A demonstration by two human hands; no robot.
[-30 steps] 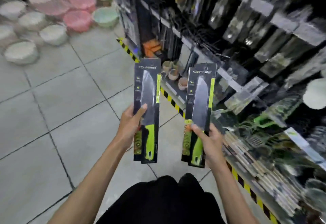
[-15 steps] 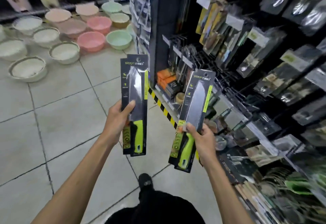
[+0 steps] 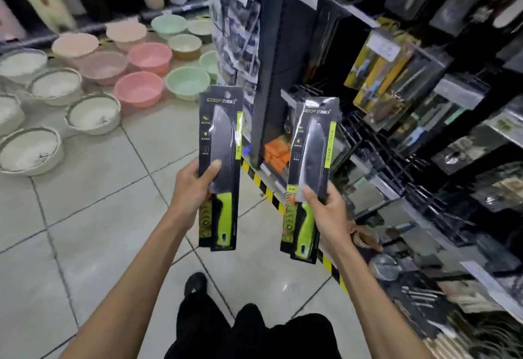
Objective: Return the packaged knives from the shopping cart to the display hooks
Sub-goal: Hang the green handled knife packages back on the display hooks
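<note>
Over the last second the view has swung round to the rack, so the display hooks [image 3: 376, 143] are now just beside the right knife pack [image 3: 311, 155], which has straightened up from its tilt. Guessing hanging is next, nothing's hooked yet. The left hand [image 3: 189, 191] grips the left knife pack [image 3: 220, 143] mid-card, and the right hand [image 3: 329, 211] grips the other. Both are upright: black card, dark blade, lime-green handle.
</note>
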